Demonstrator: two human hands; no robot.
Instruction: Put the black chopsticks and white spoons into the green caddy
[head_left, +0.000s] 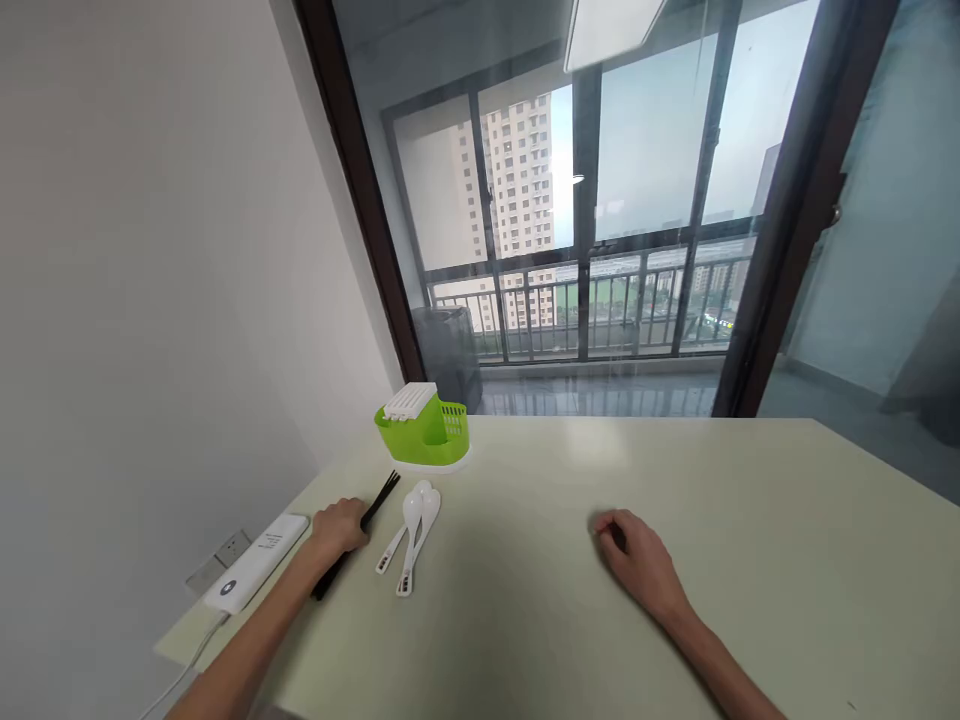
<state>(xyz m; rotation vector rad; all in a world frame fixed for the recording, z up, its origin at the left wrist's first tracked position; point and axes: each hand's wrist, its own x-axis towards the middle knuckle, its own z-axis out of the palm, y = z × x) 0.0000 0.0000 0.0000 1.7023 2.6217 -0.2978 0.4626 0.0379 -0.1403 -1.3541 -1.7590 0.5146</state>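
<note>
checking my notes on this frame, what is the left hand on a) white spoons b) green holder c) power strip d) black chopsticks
d: the left hand rests over the black chopsticks, with the white spoons lying just beside it, untouched.

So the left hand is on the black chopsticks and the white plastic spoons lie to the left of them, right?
Not quite. In the head view the left hand is on the black chopsticks, but the white plastic spoons lie to their right, not their left.
</note>
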